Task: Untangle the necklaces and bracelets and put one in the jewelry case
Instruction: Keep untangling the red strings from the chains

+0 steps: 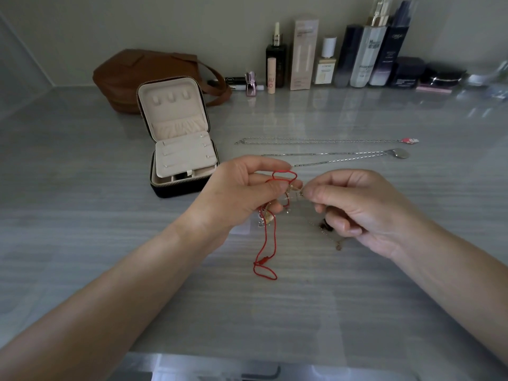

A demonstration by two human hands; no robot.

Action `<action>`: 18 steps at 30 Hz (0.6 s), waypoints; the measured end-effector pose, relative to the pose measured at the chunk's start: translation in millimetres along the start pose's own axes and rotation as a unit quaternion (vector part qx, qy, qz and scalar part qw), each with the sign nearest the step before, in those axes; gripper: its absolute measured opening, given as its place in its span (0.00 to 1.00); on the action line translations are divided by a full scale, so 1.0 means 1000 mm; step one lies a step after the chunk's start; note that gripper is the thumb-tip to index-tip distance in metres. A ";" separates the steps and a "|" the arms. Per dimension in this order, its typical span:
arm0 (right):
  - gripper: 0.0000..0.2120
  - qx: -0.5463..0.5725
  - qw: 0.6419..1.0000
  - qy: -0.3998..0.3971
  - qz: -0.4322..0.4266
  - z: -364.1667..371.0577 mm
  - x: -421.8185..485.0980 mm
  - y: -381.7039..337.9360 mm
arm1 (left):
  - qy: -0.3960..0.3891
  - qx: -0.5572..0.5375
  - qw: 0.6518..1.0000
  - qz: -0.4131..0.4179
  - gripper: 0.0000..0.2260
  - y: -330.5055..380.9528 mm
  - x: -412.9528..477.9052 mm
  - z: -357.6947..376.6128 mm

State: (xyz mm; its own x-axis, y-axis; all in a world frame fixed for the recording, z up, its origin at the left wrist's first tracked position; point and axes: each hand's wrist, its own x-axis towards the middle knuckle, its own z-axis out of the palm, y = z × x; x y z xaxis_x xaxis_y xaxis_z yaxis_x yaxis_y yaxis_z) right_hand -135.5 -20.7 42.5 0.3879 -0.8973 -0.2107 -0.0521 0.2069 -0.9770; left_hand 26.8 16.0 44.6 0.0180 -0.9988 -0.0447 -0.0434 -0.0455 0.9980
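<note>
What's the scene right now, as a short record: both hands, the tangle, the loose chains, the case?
left hand: pinches the red cord bracelet
right hand: fingers pinch a fine chain caught up with the cord
tangle: not yet undone, held between the hands
laid out: necklace with red pendant and necklace with round pendant, both straight, beyond the hands
jewelry case: open, lid upright, left of the hands; no chain visible inside

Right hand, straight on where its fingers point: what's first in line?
The left hand, pinching the red cord bracelet. The right hand, pinching a thin chain, points leftward at it, nearly touching; depth looks matched, not certain.
</note>
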 end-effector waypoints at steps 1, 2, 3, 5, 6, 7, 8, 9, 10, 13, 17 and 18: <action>0.07 -0.006 1.000 -0.001 -0.002 0.000 0.000 0.000 | 0.007 0.002 1.000 0.009 0.09 -0.001 0.000 0.000; 0.07 -0.014 1.000 -0.004 -0.004 0.000 -0.001 0.000 | 0.013 0.007 1.000 0.019 0.09 -0.001 0.001 0.000; 0.07 -0.022 1.000 -0.006 -0.006 0.000 -0.002 0.000 | 0.017 0.011 0.999 0.025 0.10 -0.002 0.001 -0.001; 0.06 -0.039 0.999 -0.008 -0.012 0.000 -0.003 0.000 | 0.014 0.015 0.999 0.029 0.11 -0.002 0.000 0.000; 0.06 -0.045 0.999 -0.008 -0.016 0.000 -0.004 0.000 | 0.011 0.016 0.999 0.029 0.11 -0.002 0.000 0.000; 0.06 -0.050 0.999 -0.008 -0.021 0.000 -0.004 0.000 | 0.010 0.016 0.999 0.029 0.12 -0.002 -0.001 0.001; 0.07 -0.051 0.998 -0.006 -0.028 0.001 -0.004 -0.001 | 0.010 0.016 0.999 0.028 0.12 -0.002 -0.001 0.001; 0.08 -0.049 0.998 -0.004 -0.037 0.001 -0.004 -0.001 | 0.009 0.017 0.999 0.027 0.11 -0.002 -0.001 0.001; 0.09 -0.045 0.998 -0.002 -0.044 0.001 -0.004 -0.001 | 0.009 0.018 1.000 0.024 0.11 -0.002 -0.001 0.002; 0.11 -0.028 0.999 0.000 -0.045 0.000 -0.003 -0.001 | -0.002 0.008 1.000 0.003 0.10 -0.002 0.000 0.003; 0.13 0.022 0.999 -0.015 -0.025 0.000 -0.003 -0.002 | -0.012 -0.019 0.999 -0.027 0.10 -0.003 0.000 0.003; 0.13 0.043 0.999 -0.022 -0.021 0.000 -0.003 -0.002 | -0.014 -0.014 0.999 -0.029 0.10 -0.004 0.001 0.004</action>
State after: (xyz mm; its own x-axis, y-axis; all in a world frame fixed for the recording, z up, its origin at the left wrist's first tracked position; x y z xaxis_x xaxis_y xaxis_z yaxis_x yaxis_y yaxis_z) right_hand -136.4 -18.6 44.9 0.4287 -0.8882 -0.1652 0.0442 0.2033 -0.9781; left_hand 23.3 15.4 40.6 -0.0082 -0.9946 -0.1032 -0.0151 -0.1030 0.9946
